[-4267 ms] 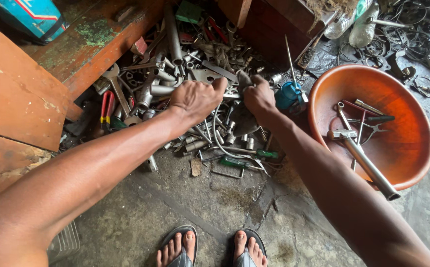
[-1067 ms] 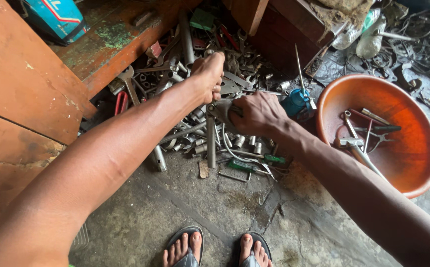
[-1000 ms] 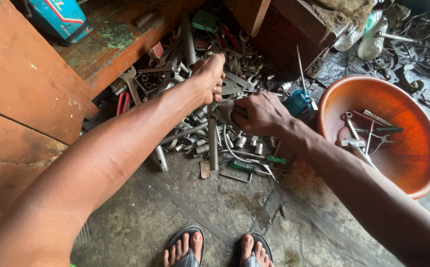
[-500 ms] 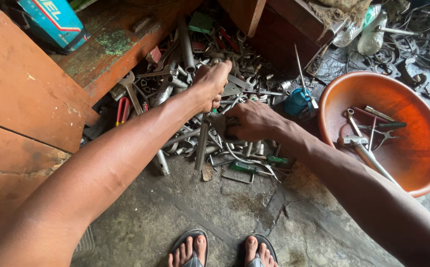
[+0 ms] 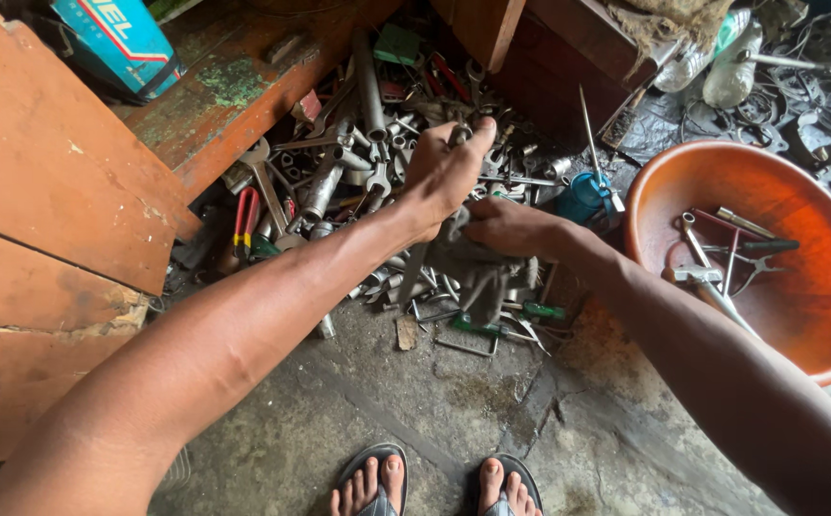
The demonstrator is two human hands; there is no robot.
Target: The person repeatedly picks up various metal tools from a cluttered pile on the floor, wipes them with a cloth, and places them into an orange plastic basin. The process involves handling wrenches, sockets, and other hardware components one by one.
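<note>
Clutter is the main hazard here: a loose heap of grey steel spanners, sockets and tubes (image 5: 377,182) lies on the cracked concrete floor (image 5: 415,401), spilling out from under the worn orange-painted wooden boards (image 5: 62,191).

The left hand (image 5: 446,172) is clenched around the upper end of a long grey metal tool (image 5: 415,266), whose shaft slants down toward the floor beneath the wrist. The right hand (image 5: 509,227) grips a dark grey greasy rag (image 5: 473,268) bunched against that shaft, just above the heap. Its fingers are folded into the cloth, so how tightly they press cannot be told.

The rag looks oily, and in my judgement the shaft could slide through it and drop back into the pile, knocking small sockets loose. Sharp ends stick up nearby: a thin steel rod stands in the small blue plastic pot (image 5: 582,196) just beside the right wrist, and a forearm swinging sideways could catch it. The bare toes in dark flip-flop sandals (image 5: 434,483) are directly below, so a falling tool would likely strike them.

The wide orange plastic basin (image 5: 817,315), holding a few hand tools, sits near the right elbow and might be nudged.
</note>
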